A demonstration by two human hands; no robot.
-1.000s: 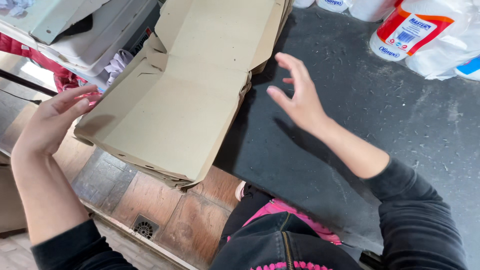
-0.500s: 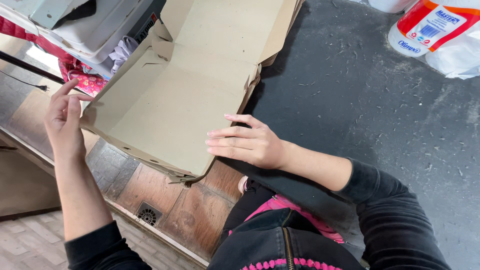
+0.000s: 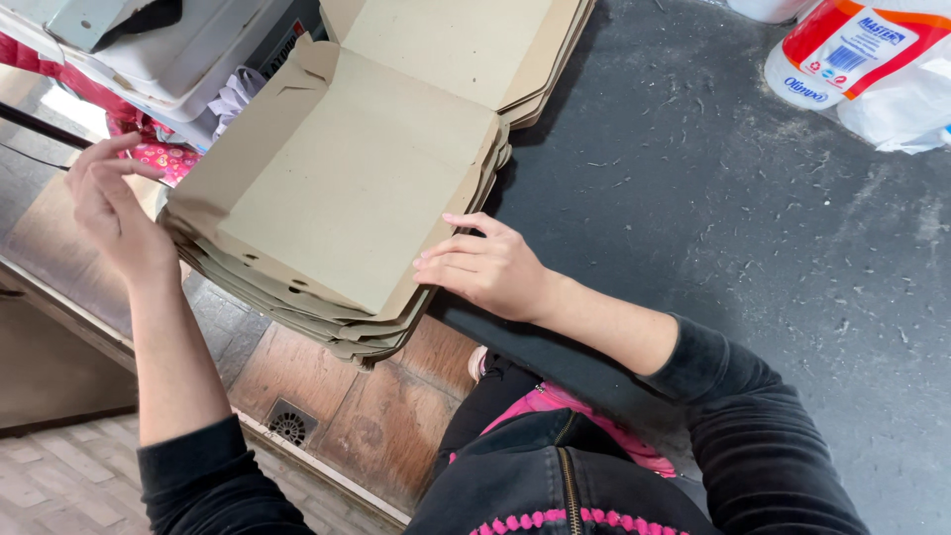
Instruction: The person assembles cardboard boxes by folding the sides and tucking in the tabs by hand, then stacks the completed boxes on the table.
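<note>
- Where the dark surface (image 3: 753, 258) ends at its near-left edge, a stack of flat brown cardboard box blanks (image 3: 347, 198) lies half on it and half jutting out over the tiled floor (image 3: 386, 416).
- The stack's long axis runs from the lower left up toward the upper right of the view, and its far end passes out of the top of the picture.
- The top blank lies open and flat, its side flaps spread and a fold line crossing it near the far end.
- The right hand (image 3: 490, 267) rests on the near right corner of the stack, fingers extended together and pointing left, pressing flat on the cardboard; it clasps nothing.
- The left hand (image 3: 114, 213) is raised just beside the stack's left corner, fingers loosely curled and apart, holding nothing; whether it touches the cardboard edge I cannot tell.
- Both arms wear dark sleeves pushed up the forearm.
- Beyond the stack's left side sit grey plastic crates (image 3: 168, 50) with some white cloth and red patterned fabric (image 3: 158, 154) by them.
- At the far right corner of the surface lies a white plastic-wrapped pack (image 3: 872, 69) with red and orange print, well apart from the stack.
- A small round drain (image 3: 289, 426) is set in the floor below the overhanging stack.
</note>
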